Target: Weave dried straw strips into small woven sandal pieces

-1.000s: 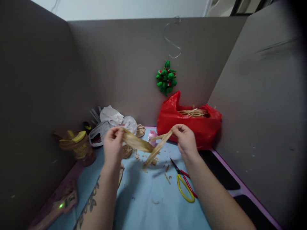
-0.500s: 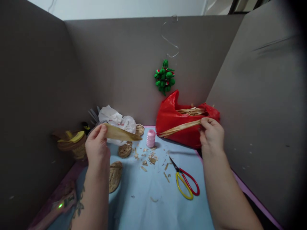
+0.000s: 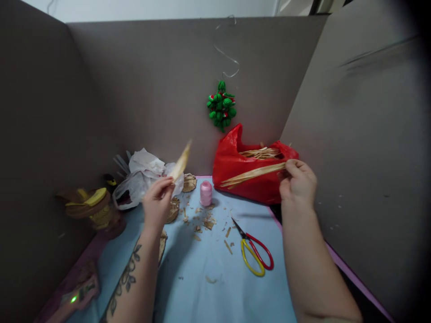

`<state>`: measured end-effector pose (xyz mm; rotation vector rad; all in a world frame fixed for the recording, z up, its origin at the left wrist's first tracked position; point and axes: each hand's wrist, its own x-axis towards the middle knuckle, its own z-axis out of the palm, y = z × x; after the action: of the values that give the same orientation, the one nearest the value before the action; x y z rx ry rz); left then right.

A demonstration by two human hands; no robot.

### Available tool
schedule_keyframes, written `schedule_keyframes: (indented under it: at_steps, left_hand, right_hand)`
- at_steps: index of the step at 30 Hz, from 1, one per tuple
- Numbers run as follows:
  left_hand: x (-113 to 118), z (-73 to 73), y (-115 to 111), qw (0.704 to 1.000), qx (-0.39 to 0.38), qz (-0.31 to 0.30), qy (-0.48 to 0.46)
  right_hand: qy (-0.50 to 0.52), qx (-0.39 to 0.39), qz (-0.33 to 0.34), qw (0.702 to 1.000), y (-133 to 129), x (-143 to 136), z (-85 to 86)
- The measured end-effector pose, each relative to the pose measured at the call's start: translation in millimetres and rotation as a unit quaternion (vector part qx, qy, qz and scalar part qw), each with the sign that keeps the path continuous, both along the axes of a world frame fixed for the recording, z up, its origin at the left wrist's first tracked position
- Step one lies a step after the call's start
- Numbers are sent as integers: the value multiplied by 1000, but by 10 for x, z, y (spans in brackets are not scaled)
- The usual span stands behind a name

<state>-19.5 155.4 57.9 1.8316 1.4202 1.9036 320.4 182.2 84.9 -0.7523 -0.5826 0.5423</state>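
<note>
My left hand (image 3: 158, 204) pinches a wide strip of dried leaf (image 3: 182, 162) that points up and to the right, its tip smeared by motion. In my right hand (image 3: 298, 181) is a thin bundle of dried straw strips (image 3: 254, 174), fingers closed on one end. The bundle reaches left across the front of a red plastic bag (image 3: 232, 157), which holds more straw strips (image 3: 262, 153). Between the hands, lower down, a pink thread spool (image 3: 206, 194) stands upright on the blue cloth. Scissors (image 3: 254, 251) with one red and one yellow handle lie right of the middle.
Straw scraps (image 3: 208, 223) litter the blue cloth (image 3: 218, 296). Woven straw pieces (image 3: 189, 183) lie behind and under my left arm. A white plastic bag (image 3: 143, 172), a basket (image 3: 104, 213) and a device with a green light (image 3: 81, 294) sit left. A green ornament (image 3: 221, 106) hangs against the grey back panel (image 3: 151, 89).
My left hand has moved right and slightly down, turning the leaf strip from level to pointing up. My right hand stays nearly still with its bundle. The view has shifted a little.
</note>
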Motion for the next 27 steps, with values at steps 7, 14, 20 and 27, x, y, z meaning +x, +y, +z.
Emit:
schedule_keyframes:
  at_steps: [7,14,20,27]
  left_hand:
    - [196,8,-9,985,-141,-78,66]
    - [656,314,-499,864,-328,-379,-45]
    - [711,295,-502,855,-349,-370,-105]
    - [708,305,-503,826,-374,-367,-207]
  right_hand:
    - [-58,-26,216,974,-165,-440,82]
    - [-206,-77,473,853,-479,-1035,65]
    - [-201,-71,427,879,-580,-1293,-16]
    - [-204,-74,489,845,-543,-1203,12]
